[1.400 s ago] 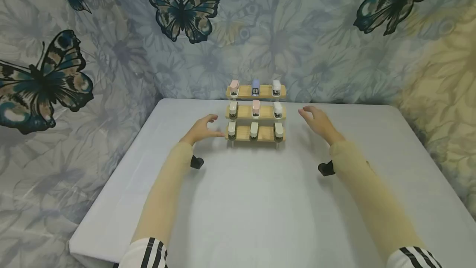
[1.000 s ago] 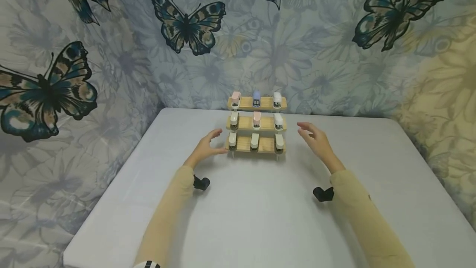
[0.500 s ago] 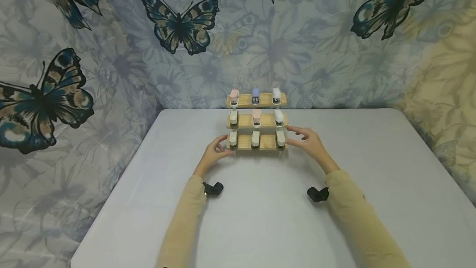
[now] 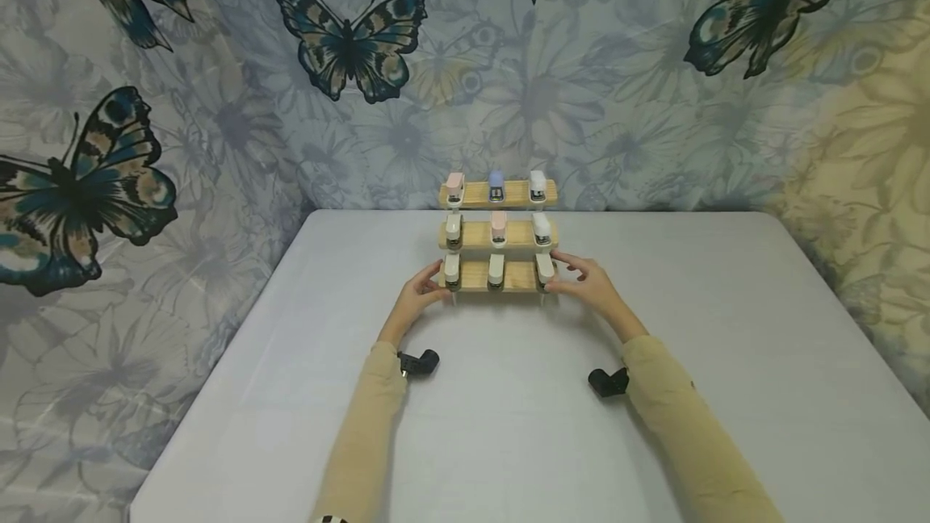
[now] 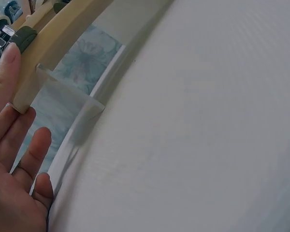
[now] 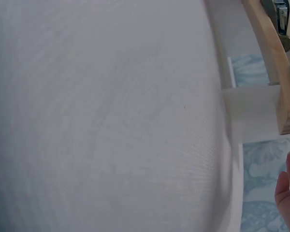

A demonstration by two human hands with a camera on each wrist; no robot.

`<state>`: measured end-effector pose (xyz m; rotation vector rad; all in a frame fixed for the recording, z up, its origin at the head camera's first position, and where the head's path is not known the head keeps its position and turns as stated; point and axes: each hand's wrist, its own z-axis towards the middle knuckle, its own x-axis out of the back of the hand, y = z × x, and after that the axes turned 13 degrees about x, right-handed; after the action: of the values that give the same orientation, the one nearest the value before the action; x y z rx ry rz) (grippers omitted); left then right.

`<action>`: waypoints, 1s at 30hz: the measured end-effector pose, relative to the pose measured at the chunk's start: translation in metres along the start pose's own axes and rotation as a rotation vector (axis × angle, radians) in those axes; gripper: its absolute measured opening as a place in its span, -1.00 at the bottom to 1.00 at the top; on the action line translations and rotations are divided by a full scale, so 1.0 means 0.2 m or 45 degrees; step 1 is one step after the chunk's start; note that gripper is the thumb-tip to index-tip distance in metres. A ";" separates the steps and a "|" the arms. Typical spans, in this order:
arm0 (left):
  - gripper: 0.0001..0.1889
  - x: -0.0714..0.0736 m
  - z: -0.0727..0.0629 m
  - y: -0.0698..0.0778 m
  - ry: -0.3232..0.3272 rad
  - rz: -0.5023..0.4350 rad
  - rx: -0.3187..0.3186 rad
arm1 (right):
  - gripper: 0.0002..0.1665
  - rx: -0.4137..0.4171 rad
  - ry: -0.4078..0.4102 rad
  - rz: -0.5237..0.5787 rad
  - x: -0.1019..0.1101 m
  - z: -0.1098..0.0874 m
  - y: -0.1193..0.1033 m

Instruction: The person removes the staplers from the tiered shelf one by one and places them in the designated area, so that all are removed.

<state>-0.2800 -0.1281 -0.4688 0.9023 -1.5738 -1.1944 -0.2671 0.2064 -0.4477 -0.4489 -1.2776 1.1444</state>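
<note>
A three-tier wooden display rack (image 4: 475,277) stands near the back of the table, with several mini staplers lined up in rows. The top row holds a pink stapler (image 4: 454,186), a blue stapler (image 4: 496,184) and a white stapler (image 4: 538,184); another pink stapler (image 4: 498,224) sits mid-rack. My left hand (image 4: 416,297) grips the lowest shelf's left end, thumb by a stapler and fingers underneath, as the left wrist view shows. At the right end my right hand (image 4: 592,287) holds the same shelf between thumb and fingers; most of that grip is outside the right wrist view.
A white-covered table (image 4: 508,426) spreads in front of the rack. Clear legs (image 5: 70,89) support the shelf ends. Behind the table hangs a butterfly-patterned cloth (image 4: 545,111). Black wrist cameras (image 4: 420,362) jut inward from both sleeves.
Both hands have moved inward to the rack. The right hand, apart from it earlier, now holds its right end; the left hand has closed in on the left end.
</note>
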 end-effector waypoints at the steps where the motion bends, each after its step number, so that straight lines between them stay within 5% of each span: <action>1: -0.35 0.00 0.00 0.01 -0.004 -0.005 -0.002 | -0.16 -0.009 0.001 -0.005 0.00 0.00 0.01; 25: -0.43 0.00 -0.03 -0.03 0.011 -0.098 0.023 | -0.25 0.069 0.075 0.099 -0.05 0.03 0.02; 30: -0.43 0.00 0.04 -0.12 0.024 -0.126 -0.019 | -0.28 0.110 0.106 0.117 -0.04 0.04 0.04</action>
<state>-0.2869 -0.1316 -0.4918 0.9885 -1.5185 -1.2618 -0.2759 0.2000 -0.4565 -0.4902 -1.1411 1.2405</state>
